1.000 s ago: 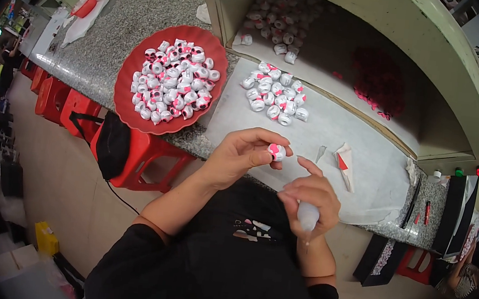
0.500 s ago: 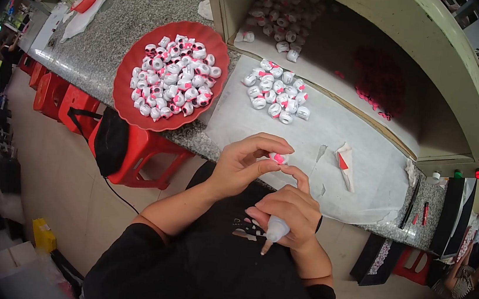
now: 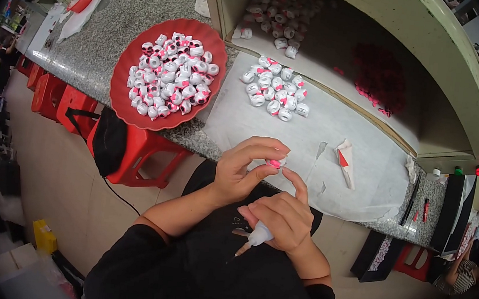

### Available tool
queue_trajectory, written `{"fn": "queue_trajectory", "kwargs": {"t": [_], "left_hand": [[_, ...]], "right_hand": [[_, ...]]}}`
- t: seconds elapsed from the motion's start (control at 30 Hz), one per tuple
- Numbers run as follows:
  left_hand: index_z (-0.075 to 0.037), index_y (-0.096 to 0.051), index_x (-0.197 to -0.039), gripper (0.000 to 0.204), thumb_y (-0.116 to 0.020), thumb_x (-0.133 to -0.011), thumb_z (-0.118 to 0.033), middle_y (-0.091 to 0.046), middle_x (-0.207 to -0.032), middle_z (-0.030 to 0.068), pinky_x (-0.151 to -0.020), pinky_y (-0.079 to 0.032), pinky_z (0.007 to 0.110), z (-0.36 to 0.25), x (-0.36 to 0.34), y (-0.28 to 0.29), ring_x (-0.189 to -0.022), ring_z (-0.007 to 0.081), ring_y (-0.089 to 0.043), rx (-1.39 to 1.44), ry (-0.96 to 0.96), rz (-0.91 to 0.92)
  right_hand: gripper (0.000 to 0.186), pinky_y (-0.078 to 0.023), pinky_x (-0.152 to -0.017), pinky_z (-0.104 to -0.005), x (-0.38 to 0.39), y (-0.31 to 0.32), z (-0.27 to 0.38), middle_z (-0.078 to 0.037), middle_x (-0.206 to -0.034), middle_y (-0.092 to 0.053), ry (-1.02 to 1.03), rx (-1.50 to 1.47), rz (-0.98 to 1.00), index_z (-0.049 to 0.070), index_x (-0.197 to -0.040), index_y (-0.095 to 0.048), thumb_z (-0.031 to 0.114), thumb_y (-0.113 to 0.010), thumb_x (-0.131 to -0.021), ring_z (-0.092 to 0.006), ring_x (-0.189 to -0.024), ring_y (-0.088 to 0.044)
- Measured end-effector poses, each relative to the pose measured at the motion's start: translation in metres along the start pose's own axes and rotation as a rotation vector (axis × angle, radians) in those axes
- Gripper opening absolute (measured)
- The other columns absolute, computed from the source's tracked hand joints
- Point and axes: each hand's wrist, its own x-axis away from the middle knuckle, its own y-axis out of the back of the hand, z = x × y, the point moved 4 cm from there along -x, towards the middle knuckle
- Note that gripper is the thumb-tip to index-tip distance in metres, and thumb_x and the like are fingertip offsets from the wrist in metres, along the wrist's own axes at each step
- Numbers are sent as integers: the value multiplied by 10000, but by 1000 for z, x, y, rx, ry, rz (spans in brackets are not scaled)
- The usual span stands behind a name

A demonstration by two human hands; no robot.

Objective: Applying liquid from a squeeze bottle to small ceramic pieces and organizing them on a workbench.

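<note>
Granite table (image 3: 86,43): your left hand (image 3: 242,173) pinches one bead (image 3: 275,163); right hand (image 3: 282,219) grips glue bottle (image 3: 259,234). Tray (image 3: 168,73) full, small pile (image 3: 275,91) done.

Even, soft daylight, faint shadows, sharp centre; fisheye bending and black vignette at edges.

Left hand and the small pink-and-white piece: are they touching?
Touching. The head view shows the left hand pinching the small pink-and-white piece between thumb and fingertips.
</note>
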Motion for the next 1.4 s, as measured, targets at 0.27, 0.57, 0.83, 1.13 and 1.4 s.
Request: {"fn": "queue_trajectory", "kwargs": {"t": [0.27, 0.57, 0.83, 1.13, 1.4], "left_hand": [[35, -542, -896, 167, -572, -736, -2, -542, -952, 183, -657, -457, 271, -7, -3, 2, -791, 198, -551, -211, -91, -20], [27, -558, -855, 156, -595, -706, 6, -561, -917, 180, -633, -465, 248, -6, 1, 0, -771, 204, -564, -314, -122, -20], [30, -508, -962, 254, -572, -717, 55, -516, -992, 135, -788, -417, 276, 11, 2, 12, -933, 191, -499, 172, 117, -107], [18, -528, -985, 268, -577, -721, 28, -552, -940, 87, -750, -415, 261, -37, -41, 144, -865, 142, -521, -597, 54, -422], [-71, -577, -883, 254, -613, -635, -29, -546, -885, 73, -760, -394, 329, 1, -81, 22, -881, 247, -500, -931, -221, 281]], "right_hand": [[182, -420, -784, -408, 1, -5, 1, -6, -599, -485, -12, 41, 60, 35, -656, -549, 123, -695, -593, -126, -486, -455], [211, -412, -696, -368, 4, -3, -2, -10, -580, -518, -70, 62, 74, 67, -658, -557, 93, -735, -548, -133, -461, -479], [201, -434, -638, -357, 13, 10, -18, -28, -566, -533, -164, -33, -16, 49, -690, -538, 61, -716, -598, -144, -485, -507], [151, -378, -506, -220, 57, 57, -84, -29, -614, -515, -779, -77, -263, -13, -744, -536, -84, -613, -635, -118, -545, -471], [344, -445, -525, -233, 59, 60, -94, -115, -1018, -368, -819, -428, -313, 16, -1035, -336, -29, -430, -707, -151, -765, -473]]}}
